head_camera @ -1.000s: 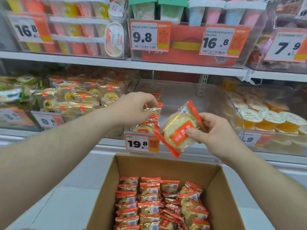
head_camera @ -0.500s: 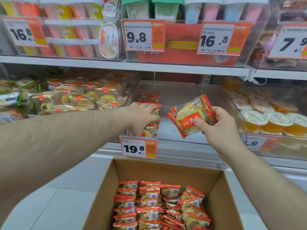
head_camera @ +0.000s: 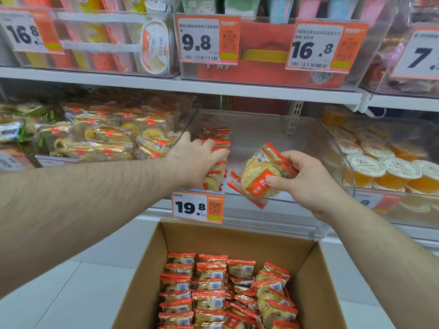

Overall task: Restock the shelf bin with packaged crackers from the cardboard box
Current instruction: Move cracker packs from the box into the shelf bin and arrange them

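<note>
A clear shelf bin [head_camera: 273, 129] on the middle shelf holds a row of red-edged cracker packs [head_camera: 217, 138] standing against its left wall. My left hand [head_camera: 197, 157] lies over that row, fingers pressing on the packs' tops. My right hand [head_camera: 306, 181] pinches a few cracker packs [head_camera: 259, 179] between thumb and fingers, just inside the bin's front and right of the row. Below, an open cardboard box [head_camera: 316, 276] holds several rows of the same packs [head_camera: 213, 293].
A 19.8 price tag [head_camera: 198, 206] hangs on the bin's front. The bin to the left holds gold-wrapped pastries [head_camera: 107, 138], and the one to the right holds orange jelly cups [head_camera: 384, 167]. An upper shelf [head_camera: 180, 85] with more bins overhangs.
My left hand has slid forward along the row and now lies flatter over the packs. My right hand has carried its packs down and inward, into the bin's open space.
</note>
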Available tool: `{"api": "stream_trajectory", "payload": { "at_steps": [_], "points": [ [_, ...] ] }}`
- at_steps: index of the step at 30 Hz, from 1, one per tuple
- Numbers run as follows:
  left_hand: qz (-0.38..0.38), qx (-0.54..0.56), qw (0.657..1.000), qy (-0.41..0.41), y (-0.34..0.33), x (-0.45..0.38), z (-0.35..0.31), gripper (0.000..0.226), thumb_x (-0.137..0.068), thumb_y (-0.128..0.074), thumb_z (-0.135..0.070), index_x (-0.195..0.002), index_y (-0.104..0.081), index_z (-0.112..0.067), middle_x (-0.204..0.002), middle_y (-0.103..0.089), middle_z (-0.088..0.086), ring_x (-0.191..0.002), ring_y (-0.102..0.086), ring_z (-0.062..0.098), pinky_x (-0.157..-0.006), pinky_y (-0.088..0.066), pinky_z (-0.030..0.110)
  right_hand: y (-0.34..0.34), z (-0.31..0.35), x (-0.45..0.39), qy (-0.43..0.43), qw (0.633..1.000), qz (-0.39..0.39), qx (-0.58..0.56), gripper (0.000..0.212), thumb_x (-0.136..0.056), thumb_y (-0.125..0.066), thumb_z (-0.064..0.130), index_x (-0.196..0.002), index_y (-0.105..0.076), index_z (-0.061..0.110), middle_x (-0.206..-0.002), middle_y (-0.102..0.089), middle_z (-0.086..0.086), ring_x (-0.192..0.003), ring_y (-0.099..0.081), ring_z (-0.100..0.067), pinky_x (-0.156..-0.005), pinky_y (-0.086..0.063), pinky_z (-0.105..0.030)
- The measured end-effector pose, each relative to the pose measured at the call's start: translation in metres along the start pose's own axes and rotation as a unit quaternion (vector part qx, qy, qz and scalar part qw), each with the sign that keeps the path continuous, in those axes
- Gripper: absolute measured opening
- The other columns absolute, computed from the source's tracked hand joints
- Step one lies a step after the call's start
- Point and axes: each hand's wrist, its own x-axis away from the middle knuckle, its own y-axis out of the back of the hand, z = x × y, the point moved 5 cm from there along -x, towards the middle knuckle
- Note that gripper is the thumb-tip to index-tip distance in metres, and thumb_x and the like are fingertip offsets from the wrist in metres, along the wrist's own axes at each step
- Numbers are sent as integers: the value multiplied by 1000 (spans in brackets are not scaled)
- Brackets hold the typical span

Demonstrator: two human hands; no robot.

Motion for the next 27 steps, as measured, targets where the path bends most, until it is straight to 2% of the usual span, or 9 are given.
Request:
{"api": "stream_trajectory", "payload": {
  "at_steps": [2, 5, 9, 14, 16, 18, 21, 24, 27],
  "points": [
    [-5, -28, 999, 15, 1, 1, 1, 99, -71, -66, -69, -147, -18, -28, -138, -48, 11, -121, -49, 32, -103, -27, 57, -8, 8, -5, 7, 995, 67, 74, 35, -74, -83, 8, -99, -65, 25, -90, -71, 7, -77, -66, -4, -65, -50, -16],
    [-6, -51, 998, 27, 2, 2, 0, 94, -71, -65, -69, -145, -25, -27, -136, -51, 9, -123, -47, 31, -106, -19, 60, -26, 17, -17, 8, 977, 150, 150, 36, -73, -84, 8, -95, -64, 29, -92, -70, 7, -85, -68, -12, -73, -57, -31],
    [17, -53, 997, 51, 4, 3, 1, 93, -70, -63, -72, -145, -28, -28, -140, -47, 10, -131, -38, 33, -110, -9, 65, -58, 22, -29, -9, 958, 234, 166, 35, -77, -80, 8, -100, -64, 30, -96, -68, 5, -84, -67, -14, -62, -56, -27],
    [40, -32, 998, 45, 13, 8, 7, 92, -71, -68, -65, -147, -29, -32, -151, -31, 11, -143, -17, 36, -111, 3, 69, -84, 17, -34, -22, 945, 241, 219, 29, -75, -82, 12, -95, -67, 28, -97, -70, 3, -90, -68, -18, -67, -62, -37],
    [-1, 41, 998, 49, 24, 20, 14, 88, -69, -71, -59, -144, -32, -36, -154, -24, 8, -145, -11, 34, -112, 5, 64, -88, 16, -36, -31, 945, 234, 226, 26, -75, -80, 13, -95, -67, 25, -96, -70, 1, -88, -70, -21, -69, -62, -39],
    [-120, 153, 976, 95, 38, 45, 23, 71, -71, -70, -41, -136, -43, -34, -146, -32, 2, -139, -21, 27, -114, -3, 51, -88, 15, -35, -63, 948, 244, 193, 25, -78, -76, 8, -98, -67, 20, -98, -70, -3, -87, -70, -22, -75, -61, -42],
    [-240, 346, 875, 239, 32, 91, 33, 53, -69, -68, -24, -119, -54, -25, -125, -41, 1, -122, -34, 21, -104, -22, 41, -84, 11, -37, -167, 951, 256, 43, 33, -81, -57, -5, -114, -58, -8, -94, -62, -9, -83, -63, -27, -92, -53, -48],
    [-218, 517, 740, 370, -1, 109, 27, 45, -74, -68, -24, -111, -43, -24, -117, -35, 0, -112, -39, 19, -98, -36, 38, -86, 11, -35, -249, 916, 296, -105, 33, -84, -53, 9, -117, -57, 4, -98, -66, -13, -86, -65, -29, -94, -53, -46],
    [-156, 688, 562, 432, -32, 107, 10, 38, -85, -67, -28, -111, -39, -21, -112, -45, 0, -100, -51, 18, -83, -46, 33, -86, 6, -40, -278, 917, 280, -63, 51, -87, -64, 33, -129, -50, 7, -124, -64, -20, -107, -66, -32, -95, -52, -46]
  ]
}}
